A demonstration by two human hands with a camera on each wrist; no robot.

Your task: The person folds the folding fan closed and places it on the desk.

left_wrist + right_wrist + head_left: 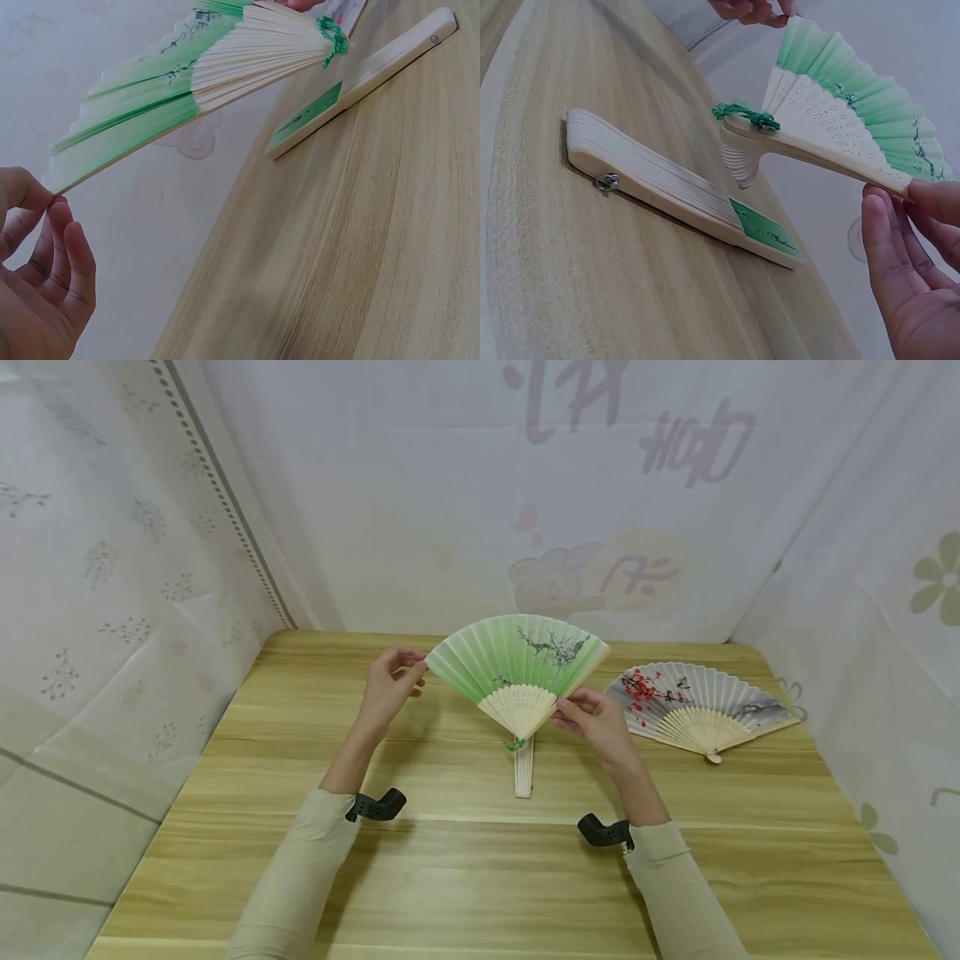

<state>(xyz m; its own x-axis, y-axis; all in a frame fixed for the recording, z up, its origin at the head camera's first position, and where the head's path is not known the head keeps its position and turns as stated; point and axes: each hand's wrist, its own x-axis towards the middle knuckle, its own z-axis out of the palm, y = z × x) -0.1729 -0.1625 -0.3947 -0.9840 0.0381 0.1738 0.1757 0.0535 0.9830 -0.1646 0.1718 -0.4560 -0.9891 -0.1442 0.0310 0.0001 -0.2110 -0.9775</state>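
Note:
Spread wide above the table is a green folding fan with pale pierced ribs and a dark branch print. At its left end, the left hand pinches the outer corner between thumb and forefinger. The right hand grips the opposite outer rib near its middle, thumb against fingers. A green cord is tied at the pivot end. Below the raised fan, a folded fan lies on the table, its ribs pale and its outer part green; the raised fan partly covers it in the head view.
To the right, an opened grey-white fan with red blossoms lies on the wooden table. Printed cloth hangs behind and on both sides. Each wrist carries a black camera mount.

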